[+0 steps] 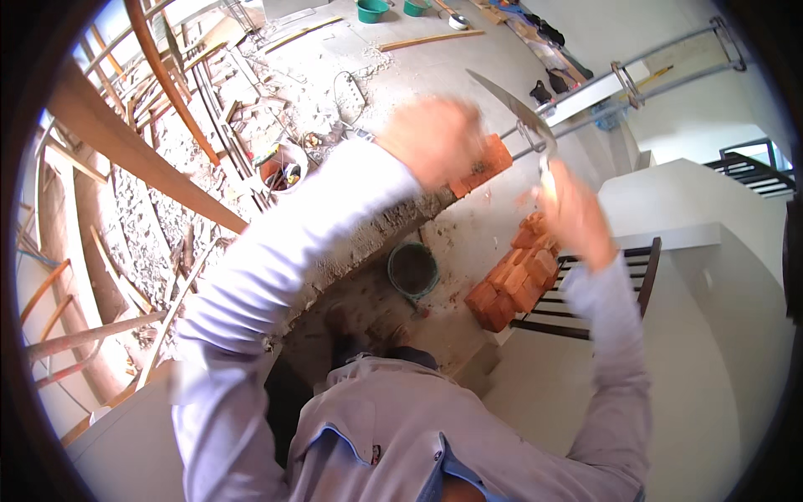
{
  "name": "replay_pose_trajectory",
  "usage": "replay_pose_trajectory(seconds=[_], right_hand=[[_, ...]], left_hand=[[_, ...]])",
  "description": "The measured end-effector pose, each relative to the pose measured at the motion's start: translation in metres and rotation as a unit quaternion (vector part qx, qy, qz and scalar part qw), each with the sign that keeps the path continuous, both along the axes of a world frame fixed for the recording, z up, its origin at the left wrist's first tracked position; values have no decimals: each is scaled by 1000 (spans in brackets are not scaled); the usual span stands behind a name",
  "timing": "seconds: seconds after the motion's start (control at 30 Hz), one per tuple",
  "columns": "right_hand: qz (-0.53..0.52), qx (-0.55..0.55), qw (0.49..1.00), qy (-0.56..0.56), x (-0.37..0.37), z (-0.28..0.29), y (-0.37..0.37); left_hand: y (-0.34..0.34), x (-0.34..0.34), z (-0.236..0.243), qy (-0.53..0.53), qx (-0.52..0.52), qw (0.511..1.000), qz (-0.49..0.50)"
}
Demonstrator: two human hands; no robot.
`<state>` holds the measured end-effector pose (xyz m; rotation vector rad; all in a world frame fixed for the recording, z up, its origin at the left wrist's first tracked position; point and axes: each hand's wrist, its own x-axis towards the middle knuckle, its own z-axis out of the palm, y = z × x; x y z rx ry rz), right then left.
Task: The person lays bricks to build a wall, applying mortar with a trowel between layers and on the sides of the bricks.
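My right hand [577, 213] is closed round the handle of a trowel [520, 109], whose long pointed blade tilts up and to the left. My left hand [435, 138] reaches over the far end of a low wall [368, 238] topped with rough grey mortar. Motion smears its fingers, so what they hold, if anything, cannot be made out. Just beside that hand, an orange-red brick [495, 156] sits at the wall's far end, partly hidden by it.
A stack of orange bricks [523, 280] stands right of the wall beside a dark slatted railing [577, 289]. Near my feet is a round bucket [413, 269]. Rubble [268, 92] and wooden poles fill the left; a white bucket of tools [284, 167] stands beyond the wall.
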<state>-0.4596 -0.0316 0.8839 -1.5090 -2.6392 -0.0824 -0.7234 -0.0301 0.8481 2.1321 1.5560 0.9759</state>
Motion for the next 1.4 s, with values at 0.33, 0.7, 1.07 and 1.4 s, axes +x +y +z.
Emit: replay_pose_trajectory(seconds=[0.33, 0.7, 1.07, 1.4], right_hand=[[50, -164, 821, -545, -131, -27, 193], [88, -280, 780, -552, -185, -35, 182], [61, -555, 733, -388, -196, 22, 172], [321, -196, 923, -74, -21, 7, 68]], left_hand=[[-3, 138, -104, 284, -46, 957, 35], [8, 142, -118, 343, -14, 937, 65], [5, 150, -126, 232, 25, 965, 117], [-137, 151, -155, -32, -195, 913, -358]])
